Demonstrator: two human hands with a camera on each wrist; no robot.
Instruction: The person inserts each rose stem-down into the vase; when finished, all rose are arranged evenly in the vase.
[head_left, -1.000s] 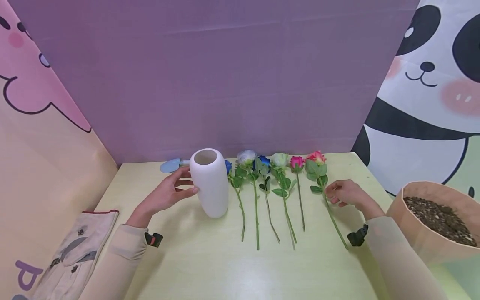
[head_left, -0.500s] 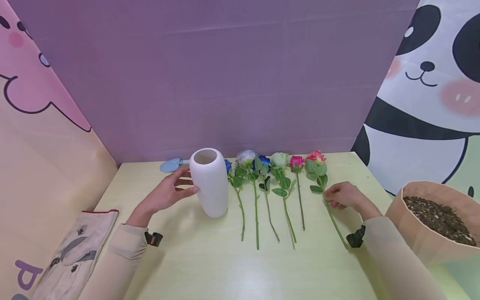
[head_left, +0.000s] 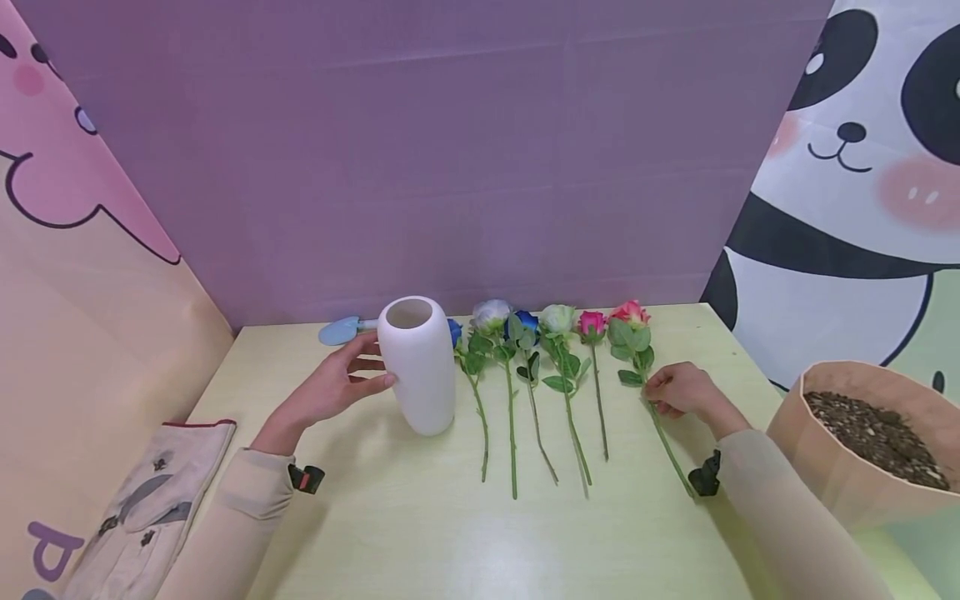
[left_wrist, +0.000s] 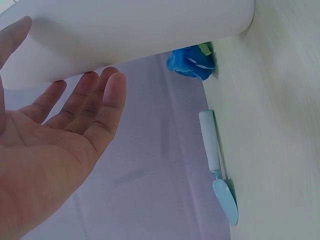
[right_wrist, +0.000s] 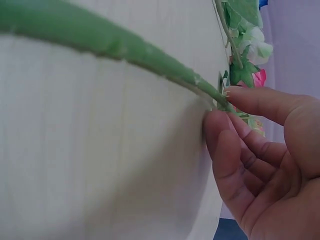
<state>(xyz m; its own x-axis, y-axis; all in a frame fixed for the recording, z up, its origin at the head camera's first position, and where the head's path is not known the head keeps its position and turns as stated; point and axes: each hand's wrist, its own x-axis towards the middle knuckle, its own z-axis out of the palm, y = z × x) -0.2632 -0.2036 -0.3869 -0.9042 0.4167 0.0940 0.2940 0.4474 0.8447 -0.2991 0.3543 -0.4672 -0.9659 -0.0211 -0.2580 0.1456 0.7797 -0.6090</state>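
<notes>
Head view: showed a white vase (head_left: 417, 367) upright on a pale table (head_left: 480, 542), touched on its left side by a left hand (head_left: 330, 383) with fingers spread. Included, rightward of the vase, a blue rose (head_left: 456, 332) partly hidden behind it, a lilac bloom (head_left: 492, 315), a dark blue rose (head_left: 528, 322), a pale green bloom (head_left: 558, 319) and a magenta rose (head_left: 592, 325). Presented at the right end a coral rose (head_left: 630, 336), lying on the table, its stem pinched by a right hand (head_left: 688, 390). Contained also a light blue trowel (head_left: 341, 331) reaching behind the vase and, far right, a peach pot (head_left: 825, 450) of dark soil.

Left wrist view: showed several fingertips (left_wrist: 115, 87) of the left hand against the vase wall, palm apart from it; did not settle whether the thumb touched. Displayed the trowel lying on the table near the blue rose.

Right wrist view: showed the green stem (right_wrist: 125, 45) running between thumb and forefinger, pinched near the tips, with the remaining fingers bent toward the palm. Included leaves and petals beyond, partly hidden by the hand.
</notes>
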